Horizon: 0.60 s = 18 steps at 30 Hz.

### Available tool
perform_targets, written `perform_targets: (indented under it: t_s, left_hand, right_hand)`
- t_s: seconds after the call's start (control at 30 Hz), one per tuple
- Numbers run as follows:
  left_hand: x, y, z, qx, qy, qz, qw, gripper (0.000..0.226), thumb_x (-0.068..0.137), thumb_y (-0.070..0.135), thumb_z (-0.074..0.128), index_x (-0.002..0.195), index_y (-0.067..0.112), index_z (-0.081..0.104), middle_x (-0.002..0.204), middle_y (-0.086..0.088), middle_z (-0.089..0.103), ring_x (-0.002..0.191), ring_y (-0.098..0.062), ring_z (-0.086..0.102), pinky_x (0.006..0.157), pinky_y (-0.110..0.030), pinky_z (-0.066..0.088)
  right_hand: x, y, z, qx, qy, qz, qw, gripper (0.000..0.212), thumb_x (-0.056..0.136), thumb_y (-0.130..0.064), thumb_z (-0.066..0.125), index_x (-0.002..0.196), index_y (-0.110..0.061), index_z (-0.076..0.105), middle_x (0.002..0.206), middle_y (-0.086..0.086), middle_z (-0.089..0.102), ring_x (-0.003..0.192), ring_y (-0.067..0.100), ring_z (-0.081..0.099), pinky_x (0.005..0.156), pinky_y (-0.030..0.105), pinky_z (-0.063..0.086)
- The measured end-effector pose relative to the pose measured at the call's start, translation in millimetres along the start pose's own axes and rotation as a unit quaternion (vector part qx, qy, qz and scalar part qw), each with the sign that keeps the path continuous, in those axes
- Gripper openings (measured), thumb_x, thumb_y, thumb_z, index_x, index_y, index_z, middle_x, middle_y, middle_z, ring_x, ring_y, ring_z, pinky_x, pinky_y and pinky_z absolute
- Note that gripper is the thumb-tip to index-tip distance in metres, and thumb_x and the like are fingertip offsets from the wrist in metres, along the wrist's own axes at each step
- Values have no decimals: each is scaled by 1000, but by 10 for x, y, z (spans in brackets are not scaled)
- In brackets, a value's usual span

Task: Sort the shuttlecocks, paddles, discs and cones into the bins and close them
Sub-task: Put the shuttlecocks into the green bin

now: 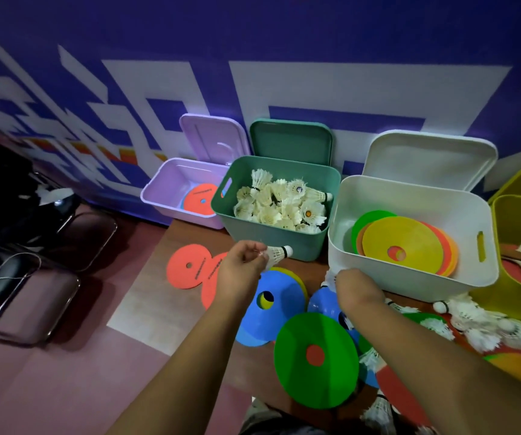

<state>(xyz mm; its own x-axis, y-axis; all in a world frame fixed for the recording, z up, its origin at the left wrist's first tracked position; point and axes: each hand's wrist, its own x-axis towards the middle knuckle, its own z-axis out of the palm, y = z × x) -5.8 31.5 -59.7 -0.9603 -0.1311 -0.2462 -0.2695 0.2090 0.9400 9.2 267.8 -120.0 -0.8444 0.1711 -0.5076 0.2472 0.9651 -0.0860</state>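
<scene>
the shuttlecock (279,253) is pinched by its feathers in the left hand (242,266), cork pointing at the green bin (284,243), just short of its front wall. the right hand (358,288) hangs beside the white bin (410,277), its fingers (342,277) curled round what looks like a second shuttlecock (330,279), mostly hidden. the step in hand seems to be shuttlecock sorting. next, both need lifting over the green rim and letting go above the pile (281,207). loose shuttlecocks (479,328), cones (300,372) and discs (188,277) wait on the floor (64,372).
</scene>
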Motion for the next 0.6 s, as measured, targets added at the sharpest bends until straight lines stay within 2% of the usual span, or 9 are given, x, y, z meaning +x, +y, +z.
perform_targets:
  t_s: [0.07, 0.13, 0.2, 0.23, 0.3, 0.37, 0.47, 0.57, 0.6]
  left_hand:
    - [33, 72, -59, -2, 4, 8, 1000, 21, 94, 9, 71, 101, 28, 74, 84, 0, 71, 74, -18, 66, 66, -37, 54]
    - [66, 143, -111, 0, 10, 20, 1000, 25, 94, 8, 71, 105, 30, 72, 88, -2, 69, 76, -18, 66, 66, -33, 54]
    - [107, 201, -159, 13, 16, 33, 999, 28, 92, 12, 71, 110, 33, 70, 90, 0, 68, 78, -18, 66, 66, -32, 53]
    - [136, 223, -182, 20, 19, 38, 999, 30, 92, 14, 70, 113, 35, 70, 88, 2, 66, 75, -16, 65, 66, -33, 52]
    - [193, 279, -210, 32, 14, 46, 998, 33, 93, 12, 68, 118, 34, 69, 81, 7, 64, 67, -12, 60, 63, -34, 49]
    - [266, 357, -231, 42, 9, 60, 997, 34, 94, 9, 67, 120, 31, 69, 73, 13, 60, 65, -10, 58, 65, -32, 48]
    - [437, 542, -290, 73, 19, 89, 993, 33, 93, 10, 67, 118, 30, 70, 69, 16, 58, 65, -5, 57, 67, -28, 46]
    - [677, 767, -376, 113, 47, 124, 985, 31, 93, 14, 65, 121, 26, 68, 82, 13, 64, 69, -4, 59, 69, -26, 46]
    - [761, 848, -403, 130, 56, 137, 980, 31, 93, 15, 64, 123, 25, 65, 88, 11, 66, 72, -2, 60, 68, -21, 45]
  right_hand:
    - [-42, -11, -45, 10, 6, 6, 1000, 30, 106, -12, 49, 129, -8, 69, 130, 16, 68, 122, 35, 66, 94, 42, 53]
    - [-90, -76, -105, 12, 43, -13, 999, 25, 103, -11, 51, 121, -12, 69, 125, 12, 69, 116, 34, 68, 93, 44, 56]
    - [-144, -163, -184, 23, 86, -53, 995, 19, 102, -13, 50, 106, -18, 68, 110, 9, 70, 104, 34, 70, 77, 41, 55]
    - [-168, -208, -237, 45, 104, -70, 991, 18, 102, -17, 50, 96, -21, 66, 100, 7, 69, 96, 33, 69, 68, 38, 50]
    - [-206, -307, -369, 106, 132, -87, 982, 23, 103, -25, 49, 81, -25, 56, 86, 2, 64, 84, 32, 65, 62, 34, 42]
    - [-251, -384, -546, 174, 152, -97, 968, 22, 101, -31, 52, 80, -28, 58, 83, -2, 66, 79, 28, 64, 61, 35, 47]
    - [-290, -454, -843, 254, 202, -106, 940, 16, 98, -34, 57, 90, -27, 69, 86, -4, 73, 81, 23, 67, 69, 37, 56]
    - [-302, -508, -1175, 326, 293, -123, 890, 15, 102, -33, 59, 94, -25, 71, 90, -8, 72, 83, 15, 65, 71, 34, 52]
    - [-292, -531, -1275, 341, 324, -121, 874, 15, 103, -32, 60, 94, -25, 70, 91, -8, 71, 83, 14, 63, 71, 32, 50]
